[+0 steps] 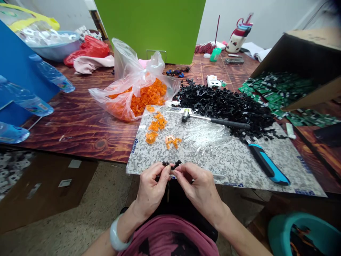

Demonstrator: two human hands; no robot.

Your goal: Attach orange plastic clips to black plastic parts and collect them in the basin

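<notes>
Left hand [151, 188] pinching a small black plastic part [177, 164], right hand [200, 186] in close

And from the left, a clear plastic bag [121, 94] of orange plastic pieces slumps on the dark red wooden worktop [80, 117], loose orange clusters [157, 122] beside it! Now the hands: the black part sits between them at the near edge of the speckled grey board [145, 156], held by the left thumb and fingers; the right fingertips meet at its side, but whether they grip it I can't tell. A light, steady left pinch should serve best, leaving fine alignment to the right, without squeezing the thin ends, and a touch further over the board would catch a drop. Further right, thin clear strips [206, 137], a black-handled hammer [226, 123], a heap of black plastic parts [223, 101] and a blue-and-black tool [269, 163], all apart from the fingers
</notes>
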